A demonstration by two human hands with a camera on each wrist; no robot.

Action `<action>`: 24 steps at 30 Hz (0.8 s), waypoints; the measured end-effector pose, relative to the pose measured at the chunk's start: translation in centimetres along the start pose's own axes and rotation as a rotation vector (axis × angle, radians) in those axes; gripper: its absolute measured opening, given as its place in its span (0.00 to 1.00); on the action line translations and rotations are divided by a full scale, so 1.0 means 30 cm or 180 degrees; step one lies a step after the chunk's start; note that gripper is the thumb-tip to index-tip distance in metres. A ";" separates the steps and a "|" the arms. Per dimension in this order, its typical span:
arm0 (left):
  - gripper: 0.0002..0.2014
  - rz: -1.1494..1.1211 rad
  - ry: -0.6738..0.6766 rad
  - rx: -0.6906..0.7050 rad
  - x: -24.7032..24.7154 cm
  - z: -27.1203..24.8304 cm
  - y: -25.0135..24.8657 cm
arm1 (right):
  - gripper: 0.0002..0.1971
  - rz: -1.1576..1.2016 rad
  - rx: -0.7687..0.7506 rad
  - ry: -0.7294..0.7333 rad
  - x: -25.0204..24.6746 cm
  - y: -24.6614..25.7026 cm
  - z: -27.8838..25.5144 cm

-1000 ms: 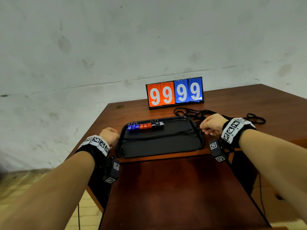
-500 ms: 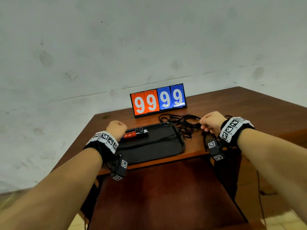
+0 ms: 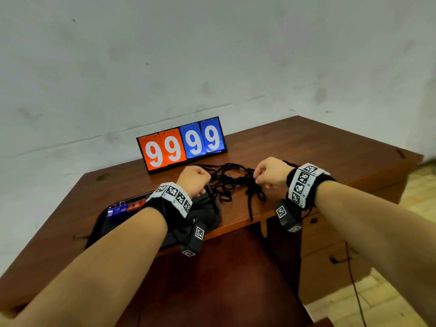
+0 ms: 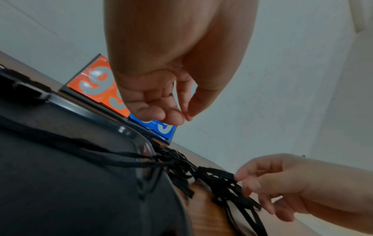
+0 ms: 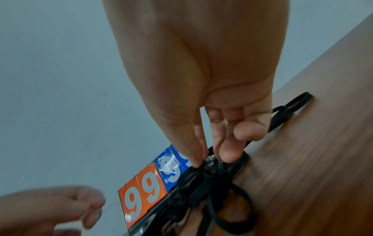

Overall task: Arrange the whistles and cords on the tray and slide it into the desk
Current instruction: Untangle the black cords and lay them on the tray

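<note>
A black tray [image 3: 103, 223] lies on the desk's left part, half hidden by my left forearm. Blue and red whistles [image 3: 125, 206] line its far edge. A tangle of black cords [image 3: 231, 182] lies on the desk just right of the tray, and one cord [image 4: 80, 150] trails across the tray [image 4: 60, 191]. My right hand [image 3: 258, 179] pinches the cords [image 5: 212, 183] between thumb and fingertips [image 5: 228, 153]. My left hand [image 3: 200, 182] hovers over the tray's far right corner with fingers loosely curled and nothing in it [image 4: 181, 115].
An orange and blue 99 99 scoreboard [image 3: 181, 145] stands behind the cords, near the wall. The brown desk [image 3: 330, 147] stretches to the right. A lower wooden surface [image 3: 212, 279] sits under the front edge, with a drawer unit [image 3: 330, 244] to its right.
My left hand has moved from the tray's left edge across to its far right corner, near the cords. My right hand has stayed on the cords. The head view has swung right.
</note>
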State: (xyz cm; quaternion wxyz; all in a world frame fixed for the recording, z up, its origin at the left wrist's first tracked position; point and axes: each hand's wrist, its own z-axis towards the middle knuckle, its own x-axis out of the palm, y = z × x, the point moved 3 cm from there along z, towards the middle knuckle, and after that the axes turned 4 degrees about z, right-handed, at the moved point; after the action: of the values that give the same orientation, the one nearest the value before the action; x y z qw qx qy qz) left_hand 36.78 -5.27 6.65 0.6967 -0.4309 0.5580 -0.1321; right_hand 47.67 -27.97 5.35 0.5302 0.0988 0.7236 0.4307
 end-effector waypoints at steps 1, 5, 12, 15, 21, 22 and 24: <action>0.09 0.0034 0.0063 0.0023 0.025 0.004 -0.012 | 0.05 -0.0169 0.0011 0.0089 0.006 0.000 0.001; 0.06 0.0188 0.0366 0.0144 0.122 0.008 -0.053 | 0.17 -0.0677 0.0185 0.0466 0.025 -0.006 -0.004; 0.02 0.0507 0.0784 0.0314 0.237 0.012 -0.107 | 0.06 -0.0801 0.0211 0.0439 0.026 -0.034 0.023; 0.10 0.0584 0.0981 0.0248 0.279 0.022 -0.116 | 0.06 -0.0189 0.0154 0.0107 0.000 -0.058 0.041; 0.27 0.0736 0.1270 0.0131 0.334 0.049 -0.126 | 0.08 0.1995 0.0124 -0.0542 -0.078 -0.051 0.056; 0.27 0.0819 0.1295 0.0146 0.341 0.053 -0.128 | 0.08 0.2243 0.0105 -0.0608 -0.092 -0.048 0.060; 0.26 0.0965 0.1295 0.0195 0.349 0.056 -0.131 | 0.06 0.2582 0.0055 -0.0818 -0.117 -0.045 0.067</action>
State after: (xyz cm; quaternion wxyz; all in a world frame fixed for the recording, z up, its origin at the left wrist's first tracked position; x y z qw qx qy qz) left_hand 43.03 -13.79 2.66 0.5947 -0.2855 0.7407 -0.1270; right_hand 51.27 -29.85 6.63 0.4028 0.4329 0.5578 0.5825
